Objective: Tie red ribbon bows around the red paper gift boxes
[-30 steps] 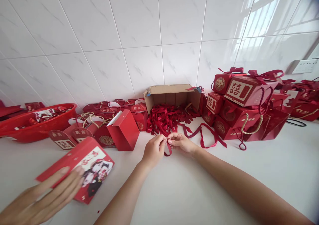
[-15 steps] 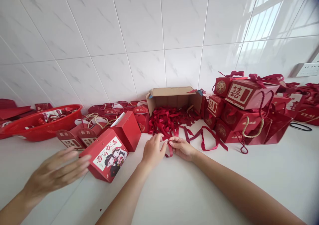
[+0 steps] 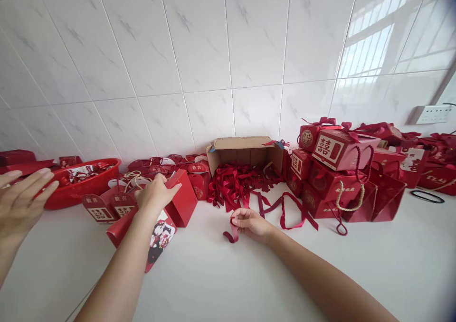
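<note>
My left hand (image 3: 156, 194) reaches to the upright red gift box (image 3: 185, 201), its fingers closed at the box's top edge and partly hidden. Under my left forearm leans another red box (image 3: 162, 239) with a cartoon couple on its side, largely covered by the arm. My right hand (image 3: 247, 223) pinches a short red ribbon (image 3: 231, 236) above the white table, its end curling down. A heap of red ribbons (image 3: 231, 182) spills from a cardboard box (image 3: 245, 144) lying on its side just beyond.
Another person's hand (image 3: 21, 203) is at the left edge, by a red basin (image 3: 85, 184) of wrapped sweets. Small red boxes (image 3: 101, 208) with rope handles stand beside it. Stacked ribbon-tied boxes (image 3: 333, 177) stand right. A loose ribbon (image 3: 285, 213) lies on the table.
My left hand has left the ribbon and moved left to the upright red box. My right hand still holds the ribbon. The other person's hand has moved away from the couple-printed box, which now tilts.
</note>
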{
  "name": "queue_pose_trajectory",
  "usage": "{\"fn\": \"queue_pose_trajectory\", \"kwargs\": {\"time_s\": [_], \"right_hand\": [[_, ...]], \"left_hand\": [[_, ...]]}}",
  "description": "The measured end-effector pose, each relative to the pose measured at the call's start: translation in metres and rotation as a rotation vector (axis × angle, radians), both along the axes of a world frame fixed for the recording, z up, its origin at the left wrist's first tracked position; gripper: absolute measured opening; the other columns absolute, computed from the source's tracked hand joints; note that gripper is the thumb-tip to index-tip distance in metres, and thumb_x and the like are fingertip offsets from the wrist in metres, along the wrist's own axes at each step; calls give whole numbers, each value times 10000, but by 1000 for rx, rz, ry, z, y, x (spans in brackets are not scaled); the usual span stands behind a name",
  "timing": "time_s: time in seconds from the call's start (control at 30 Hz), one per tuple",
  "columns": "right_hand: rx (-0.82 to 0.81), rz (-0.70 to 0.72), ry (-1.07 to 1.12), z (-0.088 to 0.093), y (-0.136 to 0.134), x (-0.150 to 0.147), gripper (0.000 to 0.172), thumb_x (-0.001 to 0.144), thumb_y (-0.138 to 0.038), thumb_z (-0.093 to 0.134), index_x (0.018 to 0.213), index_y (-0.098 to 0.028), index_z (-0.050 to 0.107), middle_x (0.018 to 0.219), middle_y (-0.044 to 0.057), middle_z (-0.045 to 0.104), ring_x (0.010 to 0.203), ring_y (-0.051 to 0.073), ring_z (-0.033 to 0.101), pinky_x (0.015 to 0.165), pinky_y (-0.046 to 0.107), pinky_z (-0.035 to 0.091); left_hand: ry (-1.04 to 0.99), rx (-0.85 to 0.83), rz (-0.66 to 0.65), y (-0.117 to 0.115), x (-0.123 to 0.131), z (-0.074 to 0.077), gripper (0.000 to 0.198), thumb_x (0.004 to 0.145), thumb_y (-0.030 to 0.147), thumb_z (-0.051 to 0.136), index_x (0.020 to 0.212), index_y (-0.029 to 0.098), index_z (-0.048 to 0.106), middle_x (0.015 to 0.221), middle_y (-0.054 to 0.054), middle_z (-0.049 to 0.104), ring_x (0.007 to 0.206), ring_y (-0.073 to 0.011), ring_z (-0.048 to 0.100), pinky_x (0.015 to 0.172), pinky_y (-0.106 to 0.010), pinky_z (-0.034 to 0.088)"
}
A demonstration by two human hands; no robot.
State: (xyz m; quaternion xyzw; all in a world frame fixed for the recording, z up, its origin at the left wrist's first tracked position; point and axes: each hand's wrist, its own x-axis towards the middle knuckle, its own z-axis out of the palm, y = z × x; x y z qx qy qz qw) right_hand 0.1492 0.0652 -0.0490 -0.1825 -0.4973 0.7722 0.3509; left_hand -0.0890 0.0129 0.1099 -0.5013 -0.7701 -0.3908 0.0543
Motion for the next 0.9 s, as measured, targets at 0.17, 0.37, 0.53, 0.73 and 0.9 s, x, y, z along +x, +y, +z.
{"fn": "queue_pose_trajectory", "kwargs": {"time_s": [0.17,0.37,0.53,0.73,0.9], "right_hand": [[228,6,-65,33,-2,16,280,600,-342,848,728,-156,683,702,13,645,637,117,577,633,279,450],[593,-301,-31,105,-14,51,125,720,-329,774,781,-231,725,1485,26,332,1295,257,413,975,374,432],[859,-489,12,142,-29,67,76,790,-303,720,791,-230,700,1403,64,426,1355,262,345,1078,427,350],[984,-639,61,148,-51,69,38,827,-202,671,821,-237,683,1070,48,574,1008,187,587,890,357,495],[1056,-911,62,145,-61,58,141,827,-124,650,854,-255,691,923,22,590,884,159,596,768,307,519]], "left_hand": [[53,-108,-15,4,11,6,316,634,397,697,831,210,534,845,-71,681,746,-271,643,568,-302,439],[-146,71,-470,-13,56,31,361,700,397,705,974,220,550,948,-37,702,774,-214,687,606,-275,509],[-381,183,-779,-40,107,47,454,669,307,776,1051,230,543,863,-36,723,627,-194,688,497,-260,542],[-551,563,-795,-46,145,27,525,706,272,765,1174,240,531,803,-14,688,648,-157,678,553,-230,574],[-489,760,-759,-34,156,9,599,786,290,712,1305,271,415,1052,-42,641,860,-161,675,747,-261,583]]}}
